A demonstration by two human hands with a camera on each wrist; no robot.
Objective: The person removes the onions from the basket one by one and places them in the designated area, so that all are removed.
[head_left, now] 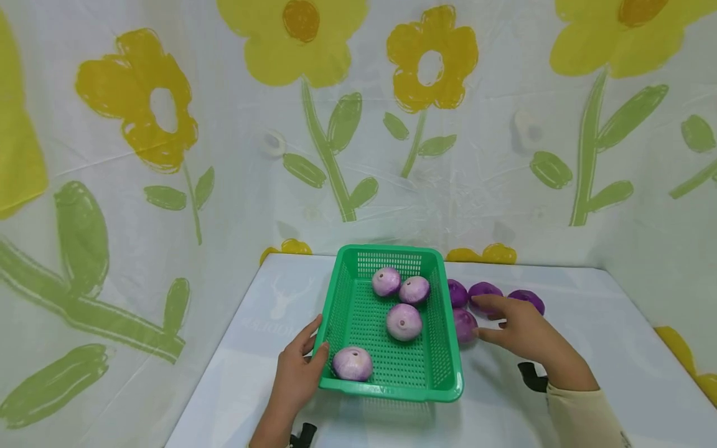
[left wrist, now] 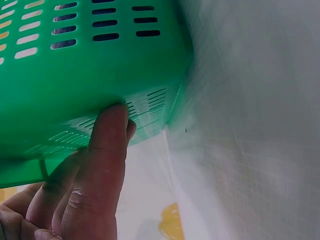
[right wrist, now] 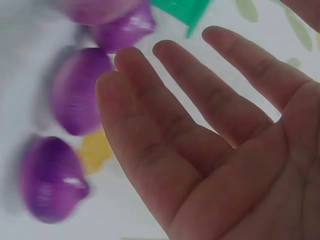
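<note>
My left hand grips the near left side of a green plastic basket, thumb at the rim. In the left wrist view its fingers lie along the basket's slotted outer wall. Inside the basket are several purple onions, one near my left thumb and another toward the middle. Just right of the basket, my right hand hovers with fingers spread, holding nothing. Its thumb and fingertips are close to a purple onion beside the basket wall.
More purple onions lie right of the basket: one against its side, one behind my right fingers and one farther right. The white table meets flower-printed sheeting at the back and sides.
</note>
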